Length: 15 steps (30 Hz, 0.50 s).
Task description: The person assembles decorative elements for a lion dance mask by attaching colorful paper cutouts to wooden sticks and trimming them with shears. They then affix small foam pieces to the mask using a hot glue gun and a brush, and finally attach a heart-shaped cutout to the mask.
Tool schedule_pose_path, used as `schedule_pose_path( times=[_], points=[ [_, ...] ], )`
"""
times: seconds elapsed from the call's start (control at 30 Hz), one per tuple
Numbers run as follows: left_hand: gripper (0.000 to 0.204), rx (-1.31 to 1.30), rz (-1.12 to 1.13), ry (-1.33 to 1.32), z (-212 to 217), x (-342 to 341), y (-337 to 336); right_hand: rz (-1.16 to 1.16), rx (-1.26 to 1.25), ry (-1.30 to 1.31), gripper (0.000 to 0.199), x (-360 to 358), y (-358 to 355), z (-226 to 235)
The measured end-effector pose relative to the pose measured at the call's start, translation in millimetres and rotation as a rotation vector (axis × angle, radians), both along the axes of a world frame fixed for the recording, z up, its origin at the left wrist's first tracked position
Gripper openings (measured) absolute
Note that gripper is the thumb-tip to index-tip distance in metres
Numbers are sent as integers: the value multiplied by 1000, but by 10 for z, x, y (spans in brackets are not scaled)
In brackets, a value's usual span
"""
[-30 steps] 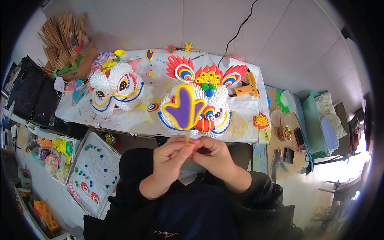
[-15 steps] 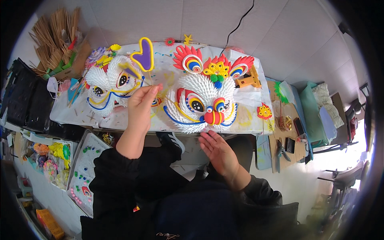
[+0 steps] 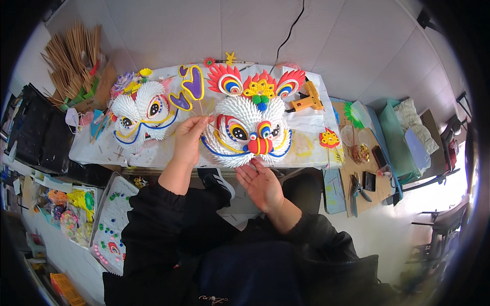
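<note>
My left hand (image 3: 189, 140) is closed, pinching a thin stick that carries a purple heart-shaped decoration (image 3: 194, 84) with a yellow rim. Smaller purple and yellow pieces show beside it; whether they share the stick, I cannot tell. Directly right of that hand, a white lion-dance head (image 3: 240, 109) rests on the table, with red ears, a yellow crest and a red nose. My right hand (image 3: 261, 188) lies palm up with fingers stretched out, its fingertips at the lion head's lower edge. A second white lion head (image 3: 135, 109) without red ears sits farther left.
An orange glue gun (image 3: 309, 98) lies at the table's right. Beyond it are a red and yellow flower piece (image 3: 329, 138) and pliers (image 3: 357, 191) on a board. Bamboo sticks (image 3: 74, 56) fill a box at far left. A tray (image 3: 109, 224) of small coloured balls stands lower left.
My left hand has lowered slightly and moved right, and the purple decoration has turned, showing more pieces. My right hand has shifted a little left. The whole view has shifted too.
</note>
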<state>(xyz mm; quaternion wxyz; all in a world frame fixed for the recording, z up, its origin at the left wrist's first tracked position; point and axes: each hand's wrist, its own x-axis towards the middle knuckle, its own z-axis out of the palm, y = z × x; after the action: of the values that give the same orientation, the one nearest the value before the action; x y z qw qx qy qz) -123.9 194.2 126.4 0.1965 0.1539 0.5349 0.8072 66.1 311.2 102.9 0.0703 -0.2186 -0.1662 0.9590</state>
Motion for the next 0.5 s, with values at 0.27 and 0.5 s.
schedule_pose_path(
  times=[0.27,0.5],
  points=[
    [20,89,89,-43,75,621,-50,-14,36,-44,37,219,192,-20],
    [15,116,272,82,198,1642,-213,-206,161,-110,41,525,628,-35]
  ],
)
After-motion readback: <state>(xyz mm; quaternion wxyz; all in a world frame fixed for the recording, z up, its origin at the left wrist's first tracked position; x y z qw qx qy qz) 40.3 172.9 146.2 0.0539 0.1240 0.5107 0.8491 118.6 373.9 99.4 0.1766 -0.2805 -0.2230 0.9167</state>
